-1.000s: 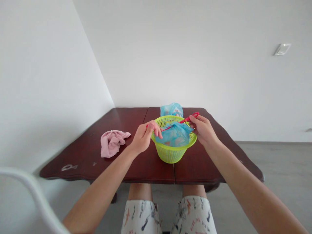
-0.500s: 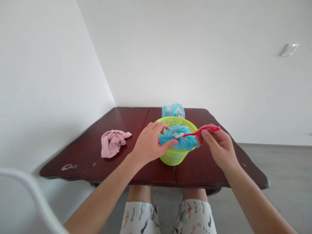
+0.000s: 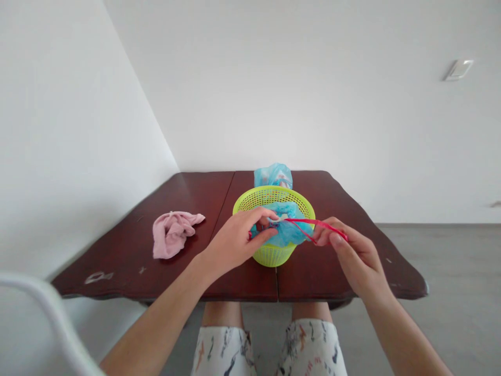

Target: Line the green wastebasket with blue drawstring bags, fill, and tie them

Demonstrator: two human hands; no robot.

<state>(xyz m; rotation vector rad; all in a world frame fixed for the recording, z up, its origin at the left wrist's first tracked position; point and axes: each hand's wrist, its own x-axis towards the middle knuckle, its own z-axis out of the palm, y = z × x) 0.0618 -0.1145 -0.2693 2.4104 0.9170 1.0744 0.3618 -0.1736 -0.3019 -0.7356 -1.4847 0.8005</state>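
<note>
A lime-green plastic basket [image 3: 270, 197] stands on the dark wooden table [image 3: 203, 193], with a blue plastic bag [image 3: 287, 232] bunched inside it. My left hand [image 3: 235, 243] pinches the neck of the bag together with one end of a red tie [image 3: 313, 223] at the basket's near rim. My right hand [image 3: 352, 256] is closed on the other end of the red tie, stretching it out to the right of the basket.
A second blue bag [image 3: 273, 175] sits just behind the basket. A crumpled pink cloth [image 3: 172, 234] lies on the left part of the table. A white chair back [image 3: 43, 308] curves at the lower left. Walls stand close on the left and behind.
Both hands came nearer and lower over the basket's front rim. My left hand closed into a pinch on the bag's neck, and my right hand drew the red tie down and rightward.
</note>
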